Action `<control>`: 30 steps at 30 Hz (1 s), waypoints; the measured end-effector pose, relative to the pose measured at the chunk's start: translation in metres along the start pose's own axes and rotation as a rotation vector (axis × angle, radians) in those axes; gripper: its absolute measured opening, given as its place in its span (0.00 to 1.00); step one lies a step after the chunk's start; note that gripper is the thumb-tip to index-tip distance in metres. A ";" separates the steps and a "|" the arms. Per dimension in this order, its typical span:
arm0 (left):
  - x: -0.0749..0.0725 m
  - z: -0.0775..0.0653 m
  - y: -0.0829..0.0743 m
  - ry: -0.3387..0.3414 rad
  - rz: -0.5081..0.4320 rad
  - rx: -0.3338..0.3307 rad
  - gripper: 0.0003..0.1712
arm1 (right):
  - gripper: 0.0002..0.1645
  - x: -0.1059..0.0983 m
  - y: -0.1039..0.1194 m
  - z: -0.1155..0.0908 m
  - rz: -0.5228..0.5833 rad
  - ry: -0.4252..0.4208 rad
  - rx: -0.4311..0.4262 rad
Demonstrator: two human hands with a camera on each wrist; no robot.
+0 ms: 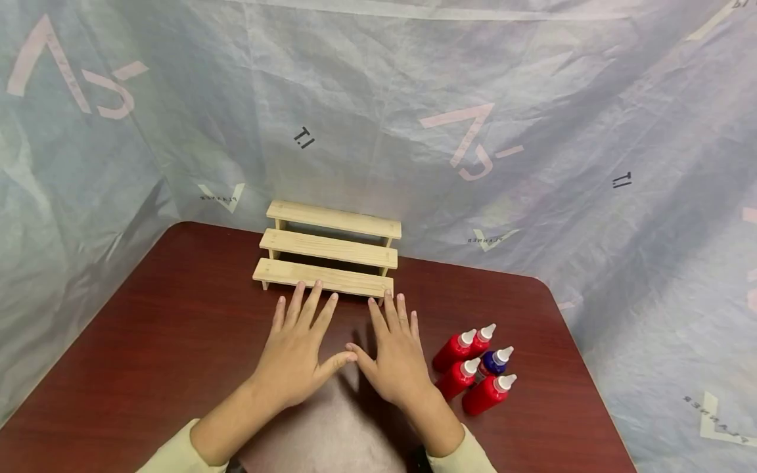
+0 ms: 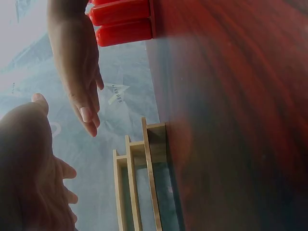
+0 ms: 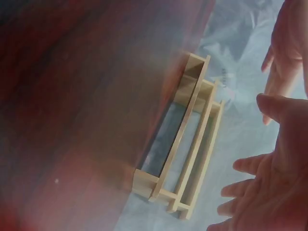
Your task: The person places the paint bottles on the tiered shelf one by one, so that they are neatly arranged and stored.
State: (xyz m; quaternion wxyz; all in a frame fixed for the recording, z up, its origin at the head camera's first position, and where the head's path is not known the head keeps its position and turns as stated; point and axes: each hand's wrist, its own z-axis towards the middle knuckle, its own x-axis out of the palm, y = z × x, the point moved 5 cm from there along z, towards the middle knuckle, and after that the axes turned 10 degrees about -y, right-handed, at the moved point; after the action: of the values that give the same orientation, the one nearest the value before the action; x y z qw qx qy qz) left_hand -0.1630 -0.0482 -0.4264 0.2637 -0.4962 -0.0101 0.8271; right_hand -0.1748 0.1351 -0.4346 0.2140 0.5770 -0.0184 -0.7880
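Both hands hang over the table, palms down and fingers spread, holding nothing. My left hand (image 1: 298,355) points its fingertips toward the front step of a pale wooden three-tier rack (image 1: 328,246). To its right, my right hand (image 1: 396,358) has its fingertips near the rack's front right corner; the two thumbs come close together in the head view. Right of that hand stands a cluster of bottles: several red bottles (image 1: 487,394) with white nozzle caps and one blue bottle (image 1: 495,361). Each wrist view shows the rack (image 2: 150,178) (image 3: 185,139) from the side, beyond the fingers.
The dark red-brown table (image 1: 171,328) has rounded far corners. A grey-blue printed sheet (image 1: 367,98) hangs behind it and along both sides, close behind the rack. A pale glare lies on the tabletop near the forearms.
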 end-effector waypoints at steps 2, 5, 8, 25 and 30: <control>0.000 0.002 0.000 0.010 -0.011 0.002 0.57 | 0.53 -0.001 -0.001 0.000 0.012 0.015 0.008; -0.001 0.008 0.002 0.022 -0.072 0.021 0.55 | 0.49 -0.009 0.001 0.000 0.021 0.034 0.013; -0.004 0.016 0.007 0.002 -0.157 0.051 0.49 | 0.43 -0.021 0.003 -0.002 0.017 0.033 0.020; -0.015 0.075 0.112 -0.273 -0.496 -0.318 0.27 | 0.25 -0.126 -0.039 -0.020 0.057 -0.227 0.222; -0.014 0.082 0.146 -0.316 -0.603 -0.592 0.35 | 0.32 -0.136 -0.059 -0.031 0.016 -0.117 0.374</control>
State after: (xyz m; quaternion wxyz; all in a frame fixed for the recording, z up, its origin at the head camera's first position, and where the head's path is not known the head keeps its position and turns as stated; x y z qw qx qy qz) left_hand -0.2883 -0.1603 -0.4141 0.3348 -0.3926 -0.4305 0.7405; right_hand -0.1317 0.2446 -0.3390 0.1076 0.5598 -0.1815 -0.8013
